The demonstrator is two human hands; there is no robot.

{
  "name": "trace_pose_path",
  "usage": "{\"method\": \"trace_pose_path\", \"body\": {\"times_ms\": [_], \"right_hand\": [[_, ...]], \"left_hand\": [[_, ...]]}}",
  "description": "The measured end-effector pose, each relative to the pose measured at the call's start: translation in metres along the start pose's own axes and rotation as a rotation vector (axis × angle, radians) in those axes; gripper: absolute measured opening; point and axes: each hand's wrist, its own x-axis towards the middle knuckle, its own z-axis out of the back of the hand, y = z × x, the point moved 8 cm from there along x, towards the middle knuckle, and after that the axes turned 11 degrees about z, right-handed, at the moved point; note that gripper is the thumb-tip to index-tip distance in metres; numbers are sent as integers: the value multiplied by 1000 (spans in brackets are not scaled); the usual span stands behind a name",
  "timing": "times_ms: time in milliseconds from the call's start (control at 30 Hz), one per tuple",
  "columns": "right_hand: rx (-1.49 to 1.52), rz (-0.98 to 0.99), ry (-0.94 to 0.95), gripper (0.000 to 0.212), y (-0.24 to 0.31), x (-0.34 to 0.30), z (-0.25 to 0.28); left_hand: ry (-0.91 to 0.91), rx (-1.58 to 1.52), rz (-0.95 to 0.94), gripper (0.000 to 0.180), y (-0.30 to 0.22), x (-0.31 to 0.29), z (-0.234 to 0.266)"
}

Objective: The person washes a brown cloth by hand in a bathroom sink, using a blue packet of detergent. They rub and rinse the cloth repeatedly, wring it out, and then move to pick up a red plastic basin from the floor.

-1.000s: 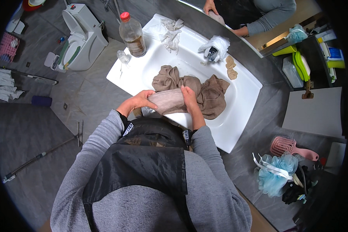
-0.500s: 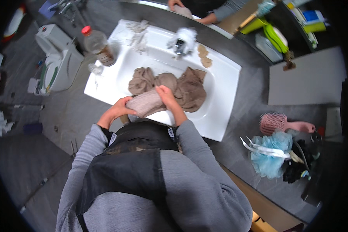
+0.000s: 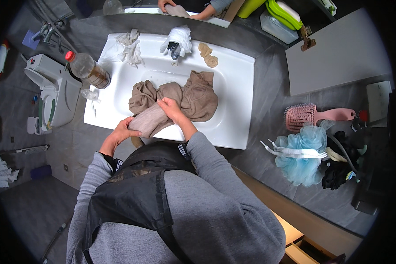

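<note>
A wet-looking brown cloth garment (image 3: 200,97) lies bunched in the white washbasin (image 3: 235,99). A paler, pinkish-brown length of the cloth (image 3: 148,119) is drawn out over the basin's front rim, between my two hands. My left hand (image 3: 122,132) grips its lower left end, thumb on top and fingers partly hidden beneath. Closed on its upper right part is my right hand (image 3: 171,110), near the bunched folds. Beyond the cloth stands the faucet (image 3: 175,49), with white material wrapped round it.
A red-capped bottle (image 3: 90,70) stands on the basin's left rim, near crumpled white material (image 3: 131,48). Beige pieces (image 3: 208,55) lie right of the faucet. On the right counter are a pink hairbrush (image 3: 303,116) and a blue mesh puff (image 3: 301,160). A toilet (image 3: 59,90) stands at left.
The view has shifted, so the basin and counter appear farther left. Both hands keep their hold on the cloth, in nearly the same place over the front rim.
</note>
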Motion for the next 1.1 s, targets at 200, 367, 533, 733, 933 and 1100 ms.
{"method": "trace_pose_path", "body": {"times_ms": [200, 367, 533, 733, 933, 1100], "right_hand": [[-41, 22, -2, 30, -1, 1, 2], [-107, 24, 8, 28, -5, 1, 4], [-100, 62, -20, 27, -3, 1, 6], [10, -18, -2, 28, -6, 0, 3], [-20, -45, -9, 29, 1, -4, 2], [-28, -39, -14, 27, 3, -4, 2]], "left_hand": [[-26, 26, 15, 57, 2, 1, 1], [-34, 19, -10, 58, 3, 1, 1], [-36, 24, -37, 56, 3, -1, 2], [22, -74, -14, 51, 7, -2, 1], [-4, -95, 0, 54, 8, -3, 3], [8, -109, 10, 52, 10, -4, 3]]}}
